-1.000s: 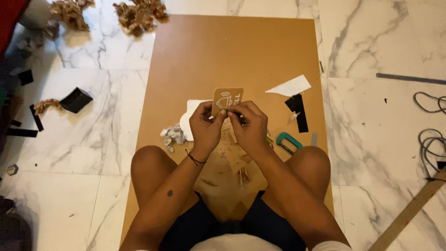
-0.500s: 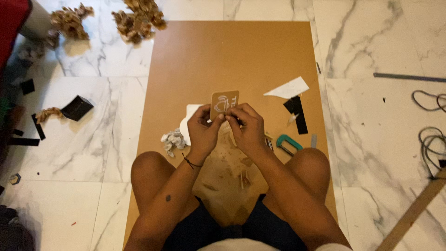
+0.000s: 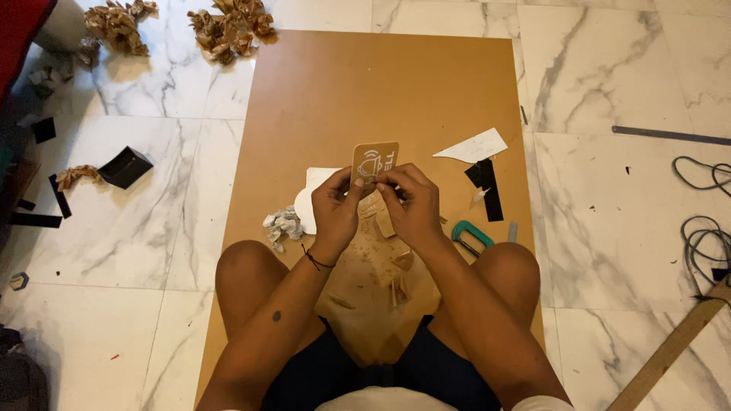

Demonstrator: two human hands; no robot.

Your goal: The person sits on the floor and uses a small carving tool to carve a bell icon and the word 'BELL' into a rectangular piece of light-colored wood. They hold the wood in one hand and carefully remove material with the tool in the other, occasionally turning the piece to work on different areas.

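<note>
I sit on a marble floor with a large brown board (image 3: 365,91) in front of my knees. Both hands hold a small brown cut-out plaque (image 3: 374,162) with a pale stencilled symbol, raised upright over the board. My left hand (image 3: 337,207) pinches its lower left edge. My right hand (image 3: 407,204) pinches its lower right edge. Brown paper scraps (image 3: 377,259) lie on the board between my legs, below the hands.
On the board: a white paper sheet (image 3: 311,194), a crumpled white wad (image 3: 283,224), a white offcut (image 3: 474,146), black strips (image 3: 487,186), a teal clamp (image 3: 470,233). Crumpled brown paper (image 3: 228,27) lies at the far left, black pieces (image 3: 126,167) at left, cables (image 3: 704,228) and a wooden stick (image 3: 670,350) at right.
The view has shifted slightly. My hands stay closed on the plaque, with only small finger movements along its lower edge.
</note>
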